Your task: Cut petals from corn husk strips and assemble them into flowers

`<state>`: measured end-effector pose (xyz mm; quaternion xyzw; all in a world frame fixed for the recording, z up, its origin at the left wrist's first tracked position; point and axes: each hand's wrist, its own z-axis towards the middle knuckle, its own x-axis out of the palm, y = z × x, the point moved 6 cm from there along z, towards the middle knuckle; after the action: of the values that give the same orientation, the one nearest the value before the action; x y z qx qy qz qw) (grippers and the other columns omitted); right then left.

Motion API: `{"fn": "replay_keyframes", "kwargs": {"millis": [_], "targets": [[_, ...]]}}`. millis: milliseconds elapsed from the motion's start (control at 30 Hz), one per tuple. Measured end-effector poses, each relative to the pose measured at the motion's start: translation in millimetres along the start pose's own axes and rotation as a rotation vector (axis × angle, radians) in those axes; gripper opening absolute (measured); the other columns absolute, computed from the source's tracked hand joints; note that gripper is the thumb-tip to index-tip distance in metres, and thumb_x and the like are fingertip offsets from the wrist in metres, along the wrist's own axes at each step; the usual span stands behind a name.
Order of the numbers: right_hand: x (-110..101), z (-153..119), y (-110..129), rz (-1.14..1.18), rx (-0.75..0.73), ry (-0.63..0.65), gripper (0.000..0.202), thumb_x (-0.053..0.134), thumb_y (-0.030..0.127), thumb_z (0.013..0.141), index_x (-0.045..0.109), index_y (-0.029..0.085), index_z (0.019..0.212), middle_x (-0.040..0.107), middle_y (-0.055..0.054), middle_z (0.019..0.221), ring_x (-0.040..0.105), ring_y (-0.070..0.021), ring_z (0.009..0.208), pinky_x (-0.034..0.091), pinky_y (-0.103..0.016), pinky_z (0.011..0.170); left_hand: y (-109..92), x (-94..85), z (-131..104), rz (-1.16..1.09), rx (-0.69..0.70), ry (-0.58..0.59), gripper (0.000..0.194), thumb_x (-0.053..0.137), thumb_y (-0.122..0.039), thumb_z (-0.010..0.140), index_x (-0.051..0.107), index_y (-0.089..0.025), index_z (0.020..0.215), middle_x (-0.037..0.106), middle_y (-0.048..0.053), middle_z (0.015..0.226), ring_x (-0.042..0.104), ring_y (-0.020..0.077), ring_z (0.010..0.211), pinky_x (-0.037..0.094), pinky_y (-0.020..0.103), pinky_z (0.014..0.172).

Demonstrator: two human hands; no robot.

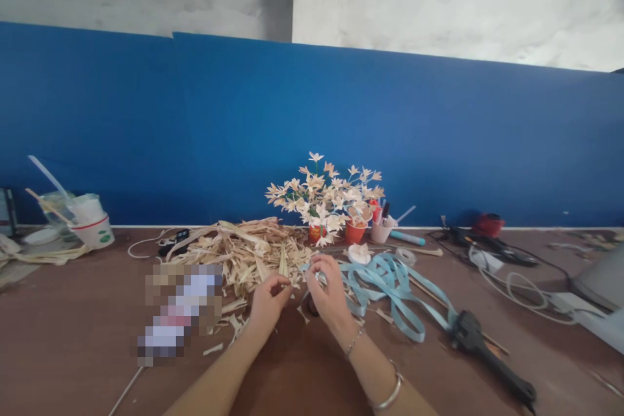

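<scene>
My left hand (268, 304) is closed in a pinch in front of a pile of dried husks (244, 247). A pale pointed husk strip (283, 264) shows just above its fingertips; I cannot tell whether it is held. My right hand (327, 287), with a bracelet and bangle on the wrist, has its fingers curled together beside the left. Whatever lies between them is too small to make out. Light blue ribbon (390, 286) lies in loose loops to the right of that hand. Husk scraps (236, 325) are scattered near my left hand.
Husk flowers (322, 195) stand in red pots (355, 232) at the back, beside a white cup of pens (381, 232). A black-handled tool (492, 357) lies right. White cables (517, 292) run further right. A blurred phone-like object (180, 312) and paper cup (95, 234) are left.
</scene>
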<state>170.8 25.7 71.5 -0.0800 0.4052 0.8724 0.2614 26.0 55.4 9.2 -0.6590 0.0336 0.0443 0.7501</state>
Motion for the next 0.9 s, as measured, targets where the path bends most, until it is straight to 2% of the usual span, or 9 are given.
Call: {"fn": "replay_keyframes", "kwargs": {"millis": [67,133,267,400,500,633,767,900], "targets": [[4.0,1.3,-11.9,0.037,0.103,0.020,0.014,0.050,0.020,0.077,0.052,0.019,0.064,0.056,-0.005,0.089,0.050,-0.0198,0.092,0.037,-0.034,0.085,0.6,1.2,-0.1,-0.005,0.000,0.011,0.015,0.061,-0.031,0.062,0.059,-0.016,0.064,0.046,-0.006,0.046,0.041,0.0099,0.044,0.031,0.021,0.045],[10.8,1.4,-20.5,0.090,0.177,0.072,0.021,0.053,0.023,0.076,0.050,0.019,0.056,0.057,-0.005,0.084,0.052,-0.0188,0.087,0.038,-0.032,0.081,0.8,1.9,-0.1,-0.018,0.013,0.013,0.014,0.061,-0.030,0.061,0.059,-0.017,0.065,0.048,-0.005,0.049,0.042,0.0098,0.044,0.031,0.021,0.045],[20.9,-0.6,-30.1,0.199,0.292,0.128,0.023,0.054,0.024,0.072,0.052,0.018,0.050,0.058,-0.004,0.081,0.055,-0.0177,0.081,0.041,-0.029,0.075,2.0,2.9,0.2,-0.033,0.019,0.022,0.013,0.061,-0.030,0.061,0.059,-0.017,0.064,0.050,-0.004,0.053,0.041,0.0092,0.044,0.031,0.021,0.045],[25.2,-2.8,-33.5,0.267,0.348,0.170,0.018,0.051,0.020,0.068,0.053,0.019,0.051,0.059,-0.003,0.078,0.056,-0.0181,0.080,0.041,-0.028,0.072,2.0,4.0,0.1,-0.059,0.025,0.035,0.012,0.062,-0.028,0.061,0.059,-0.017,0.063,0.053,-0.004,0.058,0.043,0.0086,0.045,0.033,0.021,0.046],[25.5,-3.2,-31.5,0.308,0.342,0.196,0.016,0.048,0.017,0.068,0.052,0.019,0.053,0.058,-0.003,0.079,0.055,-0.0174,0.078,0.041,-0.027,0.070,4.6,5.2,-1.4,-0.093,-0.040,0.049,0.014,0.063,-0.030,0.061,0.058,-0.017,0.063,0.049,-0.006,0.050,0.040,0.0075,0.042,0.030,0.020,0.043],[21.3,-1.6,-23.3,0.307,0.283,0.189,0.012,0.050,0.018,0.069,0.055,0.018,0.058,0.056,-0.004,0.089,0.054,-0.0179,0.085,0.040,-0.027,0.073,9.9,8.4,-4.4,-0.222,-0.176,0.090,0.023,0.065,-0.037,0.060,0.054,-0.017,0.064,0.040,-0.009,0.038,0.030,0.0048,0.036,0.020,0.018,0.039],[17.3,-0.3,-14.9,0.292,0.194,0.174,0.010,0.053,0.019,0.071,0.058,0.019,0.063,0.055,-0.005,0.092,0.053,-0.0186,0.090,0.038,-0.030,0.081,11.3,11.5,-4.4,-0.414,-0.227,0.125,0.027,0.070,-0.034,0.056,0.051,-0.016,0.062,0.040,-0.009,0.040,0.030,0.0037,0.037,0.017,0.017,0.038],[17.1,-1.2,-15.0,0.305,0.187,0.172,0.011,0.053,0.017,0.072,0.059,0.019,0.063,0.055,-0.005,0.093,0.053,-0.0187,0.091,0.038,-0.031,0.083,11.7,13.6,-4.6,-0.510,-0.265,0.158,0.029,0.074,-0.032,0.053,0.051,-0.015,0.061,0.041,-0.009,0.043,0.032,0.0030,0.038,0.017,0.016,0.038]]}}
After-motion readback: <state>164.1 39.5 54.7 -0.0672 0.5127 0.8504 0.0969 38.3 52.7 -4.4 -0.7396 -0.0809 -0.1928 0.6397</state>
